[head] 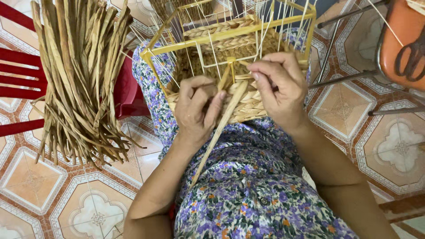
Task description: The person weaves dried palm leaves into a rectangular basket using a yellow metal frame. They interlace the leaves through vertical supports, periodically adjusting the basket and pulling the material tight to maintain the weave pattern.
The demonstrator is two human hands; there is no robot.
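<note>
Floral cloth [248, 190] of the person's garment fills the near part of the head view, and on the lap beyond it rests the half-woven basket [241, 95], built on a yellow wire frame [230, 33]. Against the basket's near wall the left hand [197, 110] is curled narrow, thumb and fingers pinching a flat dried strand [221, 128] that runs from the weave down across the lap. Just right of it, the right hand [279, 86] is also closed small, fingertips nipping the weave beside a yellow upright. That strand looks light, limp along its length yet brittle if creased, so it is probably best gripped close to the basket, flat between finger pads; the frame looks stiff and would take a firmer hold. Left of the basket a thick bundle of dried strands [79, 75] lies over a red chair [26, 79]. Right of the basket, an orange seat with scissors [409, 57] is cut off by the edge. Both hands hide the working row, and the basket's far side is hard to read.
</note>
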